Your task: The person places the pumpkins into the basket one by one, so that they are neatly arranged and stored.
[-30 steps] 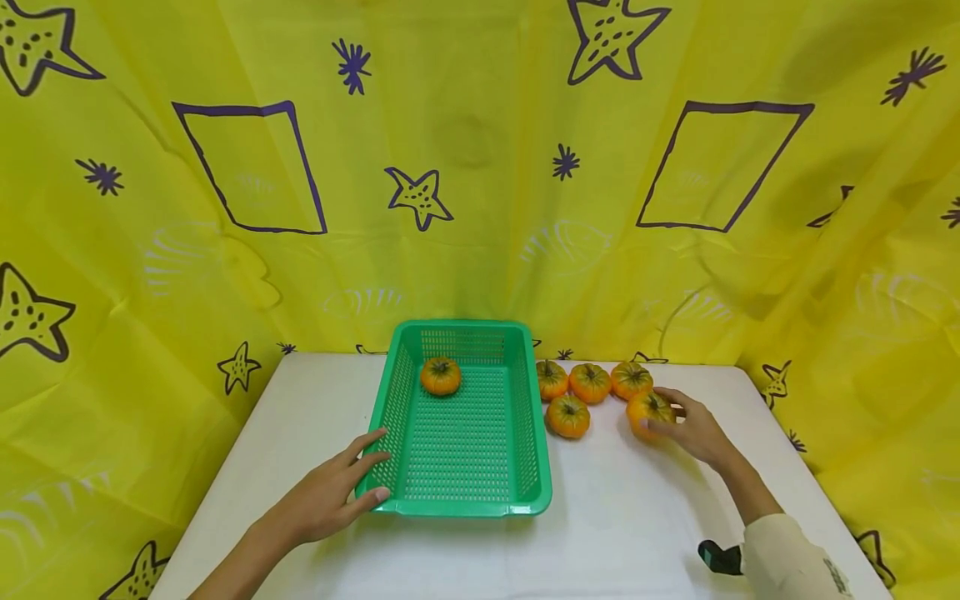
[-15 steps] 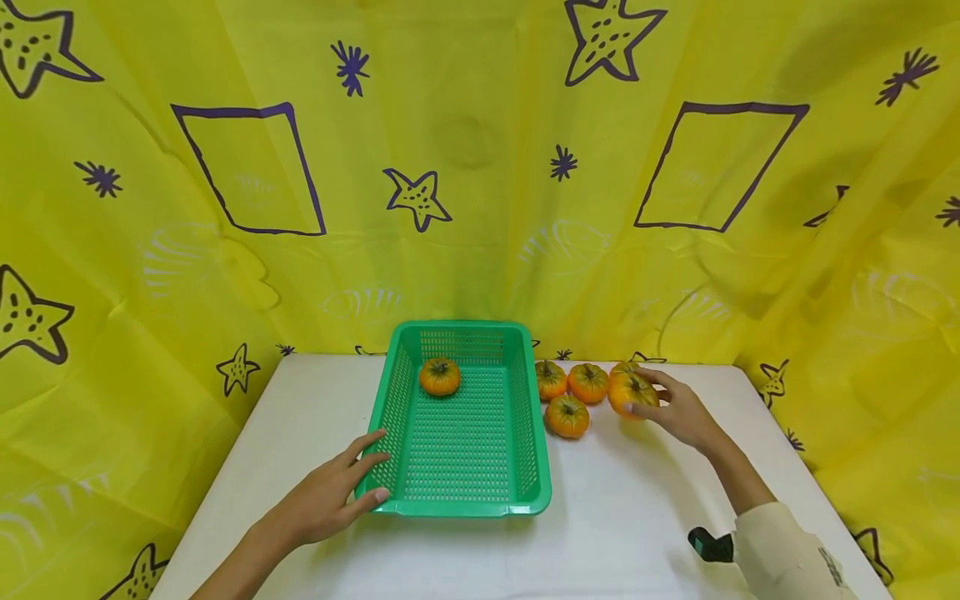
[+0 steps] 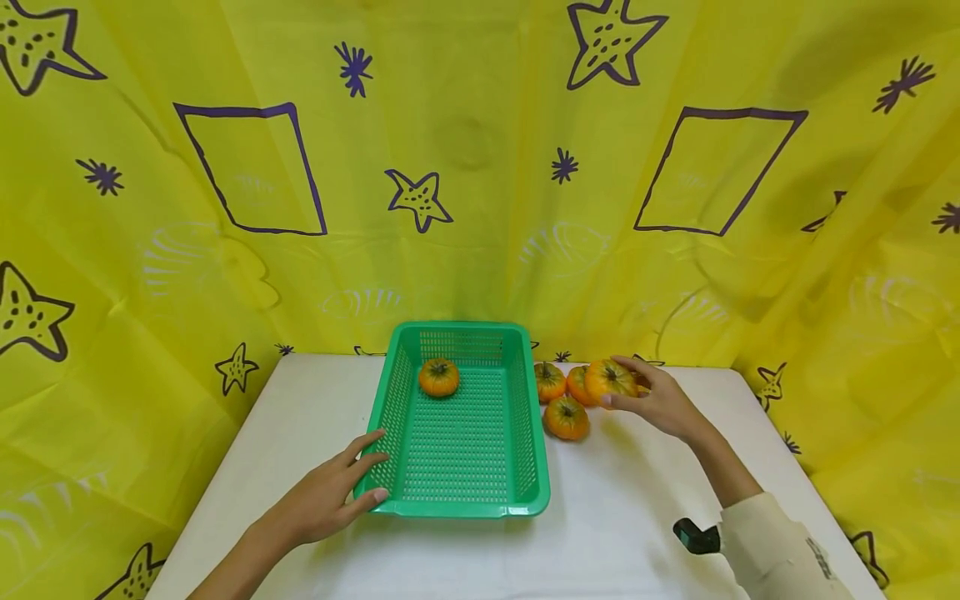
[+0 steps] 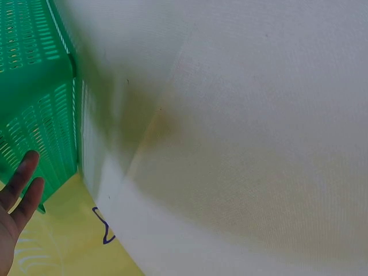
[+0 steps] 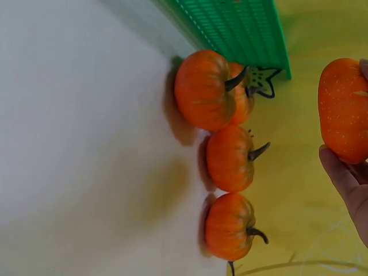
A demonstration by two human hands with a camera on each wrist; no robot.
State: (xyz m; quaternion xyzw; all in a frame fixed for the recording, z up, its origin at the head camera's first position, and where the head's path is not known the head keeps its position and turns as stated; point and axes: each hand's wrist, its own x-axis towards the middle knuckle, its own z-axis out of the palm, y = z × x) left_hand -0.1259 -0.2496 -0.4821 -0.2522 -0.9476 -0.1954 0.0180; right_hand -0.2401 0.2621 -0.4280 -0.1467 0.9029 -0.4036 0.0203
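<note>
Orange pumpkin (image 3: 609, 382), right of ctr in the head view, is in the R hand (image 3: 663, 404), apparently off the bench (image 3: 600, 525); that grip has fingers & thumb curled round it. L hand (image 3: 322, 492), lower left, holds nothing: fingers loose, spread at left rim of the green basket (image 3: 468, 509); can't tell if touching. Second pumpkin (image 3: 438, 377) is in the basket, upper left part. Step in hand looks like a carry; next move prob. calls for height to clear the four other pumpkins (image 5: 229, 158), right of the basket, & its right wall. Surface: plain white, soft shadows. Room: yellow sheet (image 3: 480, 275) behind & both sides, w/ purple stars (image 3: 418, 200).
</note>
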